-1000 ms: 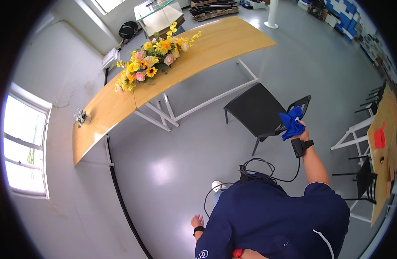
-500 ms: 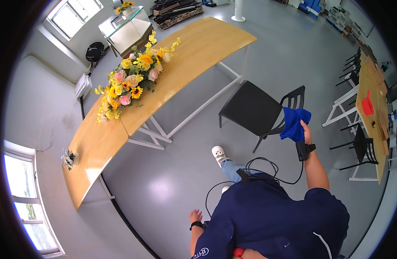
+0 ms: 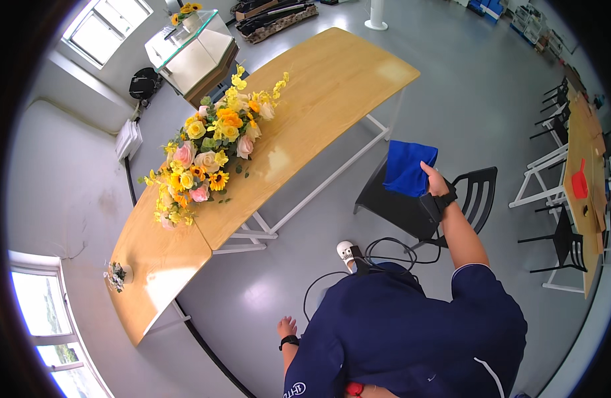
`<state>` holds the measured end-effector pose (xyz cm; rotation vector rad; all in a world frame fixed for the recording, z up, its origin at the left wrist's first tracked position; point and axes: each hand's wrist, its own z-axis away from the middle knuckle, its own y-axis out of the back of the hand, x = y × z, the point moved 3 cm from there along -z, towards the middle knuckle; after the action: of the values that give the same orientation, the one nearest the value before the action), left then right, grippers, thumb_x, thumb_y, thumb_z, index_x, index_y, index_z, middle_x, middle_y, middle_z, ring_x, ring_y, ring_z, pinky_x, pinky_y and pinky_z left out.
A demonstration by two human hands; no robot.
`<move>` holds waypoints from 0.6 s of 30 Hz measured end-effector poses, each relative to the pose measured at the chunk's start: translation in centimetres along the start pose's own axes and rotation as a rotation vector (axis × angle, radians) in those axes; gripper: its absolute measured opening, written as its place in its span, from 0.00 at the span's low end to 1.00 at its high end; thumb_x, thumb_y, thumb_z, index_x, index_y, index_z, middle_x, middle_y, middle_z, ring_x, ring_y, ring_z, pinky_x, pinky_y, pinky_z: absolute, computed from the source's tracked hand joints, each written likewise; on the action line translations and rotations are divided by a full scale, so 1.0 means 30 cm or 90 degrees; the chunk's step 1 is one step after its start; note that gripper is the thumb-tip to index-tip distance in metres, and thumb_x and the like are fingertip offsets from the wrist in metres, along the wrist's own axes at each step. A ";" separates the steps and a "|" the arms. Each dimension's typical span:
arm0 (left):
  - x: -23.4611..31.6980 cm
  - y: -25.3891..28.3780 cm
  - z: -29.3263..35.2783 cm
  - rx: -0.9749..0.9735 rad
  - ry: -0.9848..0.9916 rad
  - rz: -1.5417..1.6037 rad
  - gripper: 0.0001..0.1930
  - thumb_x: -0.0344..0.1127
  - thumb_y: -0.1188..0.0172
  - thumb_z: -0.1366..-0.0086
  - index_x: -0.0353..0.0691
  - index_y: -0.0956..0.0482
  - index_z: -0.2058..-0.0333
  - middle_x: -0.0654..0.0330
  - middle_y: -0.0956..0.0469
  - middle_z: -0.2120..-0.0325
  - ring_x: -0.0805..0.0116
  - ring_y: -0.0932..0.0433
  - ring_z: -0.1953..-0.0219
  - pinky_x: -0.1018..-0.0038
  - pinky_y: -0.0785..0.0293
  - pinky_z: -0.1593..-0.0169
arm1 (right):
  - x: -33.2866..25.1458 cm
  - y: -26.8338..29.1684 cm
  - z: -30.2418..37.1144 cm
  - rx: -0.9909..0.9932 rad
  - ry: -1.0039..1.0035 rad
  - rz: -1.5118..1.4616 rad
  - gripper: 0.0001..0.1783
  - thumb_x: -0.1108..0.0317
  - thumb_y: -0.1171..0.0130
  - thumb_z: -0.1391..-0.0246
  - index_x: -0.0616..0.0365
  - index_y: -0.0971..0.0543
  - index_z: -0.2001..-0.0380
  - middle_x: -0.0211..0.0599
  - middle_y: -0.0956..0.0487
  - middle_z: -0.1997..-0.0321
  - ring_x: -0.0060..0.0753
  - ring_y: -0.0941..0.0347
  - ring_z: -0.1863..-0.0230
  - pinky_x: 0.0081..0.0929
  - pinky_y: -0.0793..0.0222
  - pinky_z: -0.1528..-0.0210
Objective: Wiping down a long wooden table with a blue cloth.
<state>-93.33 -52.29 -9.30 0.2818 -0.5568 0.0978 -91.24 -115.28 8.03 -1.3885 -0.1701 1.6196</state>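
My right hand (image 3: 435, 179) grips a blue cloth (image 3: 407, 170) by its edge, with the thumb on top. The cloth hangs over the seat of a black chair (image 3: 390, 211); whether it touches the seat I cannot tell. A dark band with a small box sits on that wrist. Down by my left side, my left hand (image 3: 287, 326) is empty, its fingers slightly bent and apart. In front of me stands a long curved wooden table (image 3: 332, 89), bearing a yellow, orange and pink flower arrangement (image 3: 209, 156).
A small potted plant (image 3: 119, 276) stands on the table's left end. Black cable loops (image 3: 391, 255) hang by my waist. Behind the table is a glass-topped stand (image 3: 196, 50). Along the right wall, another table (image 3: 587, 142) with black chairs carries a red scoop-shaped thing (image 3: 579, 182).
My right hand has swung left and forward with the cloth, which now hangs over the chair seat and is spread flatter. My body has moved closer to the table.
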 end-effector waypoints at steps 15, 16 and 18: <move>0.888 -0.464 -0.098 -0.140 -0.500 -0.381 0.13 0.33 0.52 0.44 0.34 0.31 0.61 0.51 0.30 0.62 0.61 0.30 0.61 0.70 0.34 0.57 | 0.356 0.513 0.089 0.531 0.023 -0.022 0.13 0.71 0.53 0.63 0.64 0.32 0.70 0.42 0.29 0.69 0.39 0.31 0.68 0.36 0.33 0.63; 0.928 -0.484 -0.109 -0.148 -0.503 -0.383 0.13 0.33 0.52 0.44 0.34 0.31 0.61 0.51 0.30 0.62 0.61 0.30 0.61 0.70 0.34 0.57 | 0.370 0.509 0.095 0.535 0.029 -0.024 0.13 0.71 0.53 0.63 0.64 0.32 0.70 0.42 0.29 0.69 0.39 0.31 0.68 0.36 0.33 0.63; 1.043 -0.532 -0.112 -0.162 -0.758 -0.503 0.14 0.32 0.51 0.46 0.34 0.31 0.60 0.48 0.31 0.60 0.54 0.33 0.56 0.67 0.38 0.52 | 0.412 0.485 0.116 0.577 0.080 -0.125 0.14 0.70 0.53 0.62 0.64 0.31 0.67 0.42 0.28 0.68 0.39 0.31 0.67 0.35 0.34 0.63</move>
<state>-62.52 -66.12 0.88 0.2745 -1.5740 -0.9623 -100.88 -112.55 -8.59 -0.7269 0.4439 1.1897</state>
